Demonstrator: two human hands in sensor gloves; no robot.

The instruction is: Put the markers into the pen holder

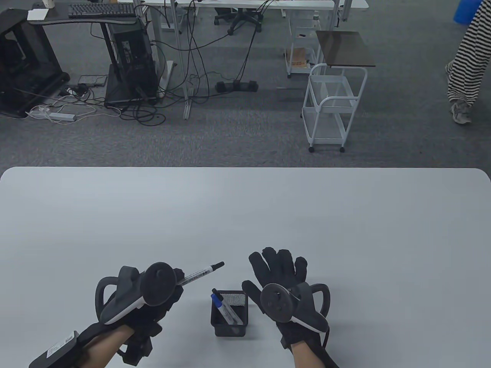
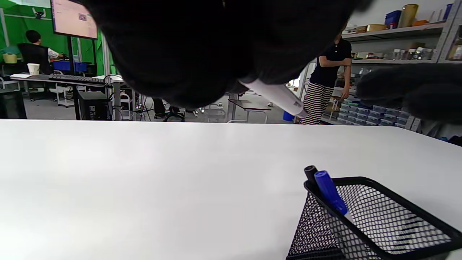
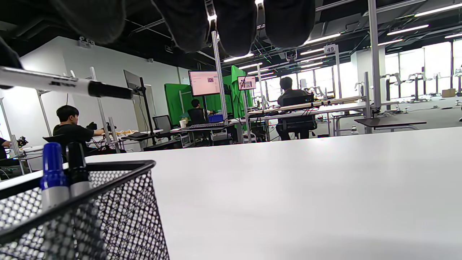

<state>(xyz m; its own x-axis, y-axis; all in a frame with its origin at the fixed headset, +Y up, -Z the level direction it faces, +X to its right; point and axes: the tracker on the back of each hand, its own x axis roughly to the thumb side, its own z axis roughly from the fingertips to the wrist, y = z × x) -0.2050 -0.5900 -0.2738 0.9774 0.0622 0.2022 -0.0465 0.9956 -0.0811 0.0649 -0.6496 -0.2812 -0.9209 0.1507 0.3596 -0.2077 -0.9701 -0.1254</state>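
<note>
Near the mesh pen holder [image 1: 229, 313], the left hand [image 1: 153, 295] holds a light, stiff black marker [image 1: 200, 273] by its middle, while the right hand [image 1: 282, 283] rests flat, fingers spread, holding nothing.

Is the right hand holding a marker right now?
No: in the table view the right hand lies open and flat on the table, while the left hand holds the black-capped marker.

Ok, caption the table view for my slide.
Left hand holds a black-capped marker above the table; right hand rests open beside the mesh pen holder.
</note>
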